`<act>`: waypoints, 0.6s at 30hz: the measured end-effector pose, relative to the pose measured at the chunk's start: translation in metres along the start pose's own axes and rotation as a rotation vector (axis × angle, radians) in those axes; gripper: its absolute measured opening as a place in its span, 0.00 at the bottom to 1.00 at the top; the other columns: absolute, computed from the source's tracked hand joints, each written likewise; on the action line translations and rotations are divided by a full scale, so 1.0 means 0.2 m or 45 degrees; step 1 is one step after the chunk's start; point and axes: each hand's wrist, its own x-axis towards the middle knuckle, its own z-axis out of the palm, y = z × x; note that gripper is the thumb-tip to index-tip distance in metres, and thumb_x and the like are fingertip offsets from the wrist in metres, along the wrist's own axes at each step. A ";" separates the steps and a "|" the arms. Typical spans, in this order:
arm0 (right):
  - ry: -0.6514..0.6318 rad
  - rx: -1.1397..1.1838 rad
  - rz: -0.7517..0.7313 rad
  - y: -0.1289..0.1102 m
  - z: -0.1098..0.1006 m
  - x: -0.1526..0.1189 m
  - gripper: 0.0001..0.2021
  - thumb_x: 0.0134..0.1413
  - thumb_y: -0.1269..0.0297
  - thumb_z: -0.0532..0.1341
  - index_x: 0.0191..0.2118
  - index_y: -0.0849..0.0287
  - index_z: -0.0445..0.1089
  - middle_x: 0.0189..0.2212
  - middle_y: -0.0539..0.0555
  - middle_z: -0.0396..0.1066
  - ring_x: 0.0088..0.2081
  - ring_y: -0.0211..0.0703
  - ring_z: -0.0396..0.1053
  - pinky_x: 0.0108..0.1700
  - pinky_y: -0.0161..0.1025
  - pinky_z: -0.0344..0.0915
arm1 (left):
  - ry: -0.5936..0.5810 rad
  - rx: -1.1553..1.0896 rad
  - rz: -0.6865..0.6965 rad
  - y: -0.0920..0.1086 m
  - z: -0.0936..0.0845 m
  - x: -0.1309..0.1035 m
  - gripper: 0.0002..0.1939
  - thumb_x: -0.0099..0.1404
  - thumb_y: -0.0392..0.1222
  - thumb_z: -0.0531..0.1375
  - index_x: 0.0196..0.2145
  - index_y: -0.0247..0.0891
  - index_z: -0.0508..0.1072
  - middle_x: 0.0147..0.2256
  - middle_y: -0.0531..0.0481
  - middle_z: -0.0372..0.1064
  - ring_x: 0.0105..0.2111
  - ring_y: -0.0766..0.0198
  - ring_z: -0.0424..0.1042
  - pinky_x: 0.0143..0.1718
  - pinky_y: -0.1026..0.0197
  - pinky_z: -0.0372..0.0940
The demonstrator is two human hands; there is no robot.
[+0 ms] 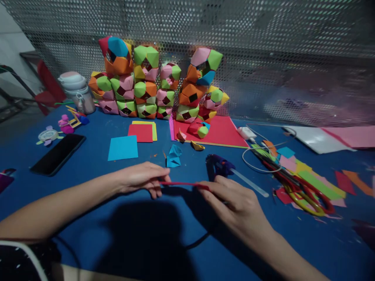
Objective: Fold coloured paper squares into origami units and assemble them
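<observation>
A red piece of paper (181, 183), seen nearly edge-on, stretches between my two hands just above the blue table (88, 218). My left hand (143, 177) pinches its left end between thumb and fingers. The other end is in my right hand (228, 195), whose fingers close over it. Beyond my hands lies a folded blue paper piece (174, 155), with a small yellow folded piece (197, 146) and a pink one (181, 135) farther back. A dark blue glue gun (219, 164) with a clear glue stick lies just past my right hand.
Stacked multicoloured folded-paper balls (145, 93) line the perforated metal panel (263, 78). Square paper sheets (123, 148) and a phone (58, 154) lie at left, near a lidded jar (77, 93). Scissors (307, 195) rest on paper strips (319, 183) at right, beside a white cable (246, 160).
</observation>
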 end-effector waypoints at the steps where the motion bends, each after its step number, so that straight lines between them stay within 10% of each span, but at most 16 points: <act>1: -0.051 0.056 0.085 -0.01 -0.01 0.00 0.14 0.59 0.62 0.54 0.26 0.59 0.70 0.18 0.49 0.58 0.20 0.35 0.56 0.23 0.34 0.54 | 0.038 0.085 0.064 0.01 -0.02 0.00 0.17 0.58 0.51 0.59 0.29 0.32 0.75 0.25 0.46 0.72 0.23 0.67 0.69 0.24 0.65 0.64; 8: -0.545 0.255 0.618 0.08 0.07 0.02 0.23 0.56 0.52 0.52 0.16 0.57 0.50 0.14 0.45 0.46 0.18 0.32 0.46 0.18 0.33 0.43 | 0.031 0.234 0.239 0.00 -0.05 0.03 0.16 0.59 0.51 0.58 0.34 0.34 0.74 0.29 0.47 0.70 0.26 0.66 0.69 0.28 0.62 0.65; 18: -0.206 -0.055 -0.040 0.07 0.18 -0.05 0.07 0.61 0.66 0.52 0.39 0.61 0.66 0.30 0.55 0.66 0.33 0.41 0.64 0.34 0.38 0.60 | 0.187 1.313 0.670 -0.07 -0.04 0.05 0.06 0.59 0.34 0.55 0.30 0.36 0.73 0.30 0.51 0.70 0.32 0.66 0.68 0.35 0.64 0.60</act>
